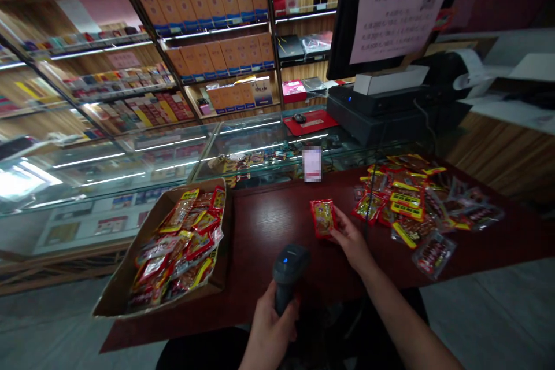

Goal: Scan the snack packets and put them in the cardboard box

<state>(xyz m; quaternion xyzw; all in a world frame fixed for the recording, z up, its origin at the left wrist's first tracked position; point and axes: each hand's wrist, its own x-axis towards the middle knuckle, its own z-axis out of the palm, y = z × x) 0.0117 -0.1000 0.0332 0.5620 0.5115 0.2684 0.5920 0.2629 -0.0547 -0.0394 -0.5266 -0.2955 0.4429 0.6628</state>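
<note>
My left hand [274, 319] is wrapped round the handle of a dark grey barcode scanner [289, 266], which has a blue light on top. Between the thumb and fingers of my right hand [349, 240] is a red and yellow snack packet [323, 218], held just above the dark red table [269, 219]. The scanner's head points toward the packet's side of the table. To the right lies a loose pile of snack packets [407, 199], some red and yellow, some clear. A cardboard box [225, 254] on the left holds many similar packets.
Behind the table runs a glass display counter [243, 127] with a mouse [299, 118] on a red mat. A monitor [344, 34] and a black cash drawer [390, 110] stand at the back right. Shelves of boxed goods [208, 0] line the wall.
</note>
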